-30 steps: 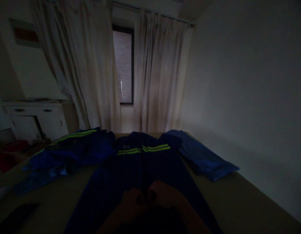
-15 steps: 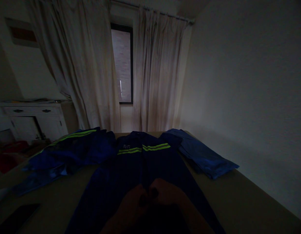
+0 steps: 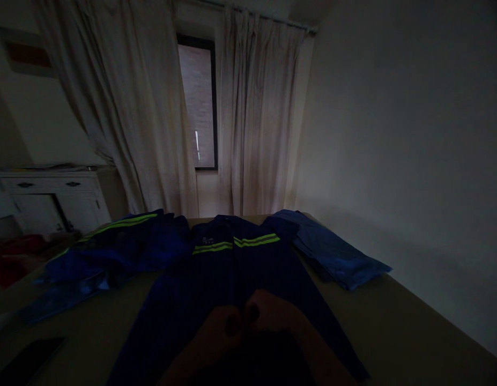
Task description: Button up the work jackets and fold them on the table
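Observation:
A dark blue work jacket [image 3: 232,273] with a yellow-green reflective band lies spread on the bed [image 3: 413,332], front side up. My left hand [image 3: 218,329] and my right hand [image 3: 272,316] sit close together on its lower front, near the middle opening. Both hands look closed, fingers curled and pinching at the fabric edge. The room is very dark, so what lies between the fingers is hard to make out.
More blue garments with a reflective stripe [image 3: 111,249] lie heaped at the left. A folded blue garment [image 3: 336,254] lies at the right. A dark phone [image 3: 29,356] rests near the bed's left front. A white cabinet [image 3: 51,195], curtains [image 3: 256,118] and a window [image 3: 198,102] stand behind.
The view has shifted slightly to the right and my hands sit a little higher on the jacket front. The garments have not moved.

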Tool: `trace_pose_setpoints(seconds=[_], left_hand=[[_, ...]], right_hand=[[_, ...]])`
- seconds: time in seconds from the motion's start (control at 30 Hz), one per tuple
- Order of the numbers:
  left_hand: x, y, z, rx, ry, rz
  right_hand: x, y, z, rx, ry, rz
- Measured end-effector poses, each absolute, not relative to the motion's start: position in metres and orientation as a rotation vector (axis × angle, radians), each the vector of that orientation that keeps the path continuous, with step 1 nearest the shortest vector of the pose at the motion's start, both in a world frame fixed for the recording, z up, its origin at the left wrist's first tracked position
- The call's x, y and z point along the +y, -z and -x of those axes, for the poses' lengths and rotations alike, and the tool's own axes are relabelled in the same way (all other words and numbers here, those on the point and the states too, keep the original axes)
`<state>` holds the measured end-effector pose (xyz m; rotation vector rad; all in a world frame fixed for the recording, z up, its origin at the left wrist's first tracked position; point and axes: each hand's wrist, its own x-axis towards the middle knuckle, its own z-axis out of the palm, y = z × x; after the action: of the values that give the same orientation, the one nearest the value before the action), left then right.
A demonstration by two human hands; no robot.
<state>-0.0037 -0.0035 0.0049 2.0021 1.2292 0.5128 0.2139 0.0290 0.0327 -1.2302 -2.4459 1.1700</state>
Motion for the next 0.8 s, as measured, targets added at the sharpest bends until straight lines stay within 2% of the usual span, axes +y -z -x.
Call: trace_pose_setpoints(seconds=[0.47, 0.8], left_hand=[[-0.002, 0.004, 0.003, 1.322, -0.497, -2.18], [-0.02, -0.019, -0.007, 1.373, -0.384, -2.646]], right_hand=[[0.026, -0.038, -0.205, -2.385, -1.041, 1.132], [0.037, -0.032, -0.216, -2.211, -1.294, 1.104]])
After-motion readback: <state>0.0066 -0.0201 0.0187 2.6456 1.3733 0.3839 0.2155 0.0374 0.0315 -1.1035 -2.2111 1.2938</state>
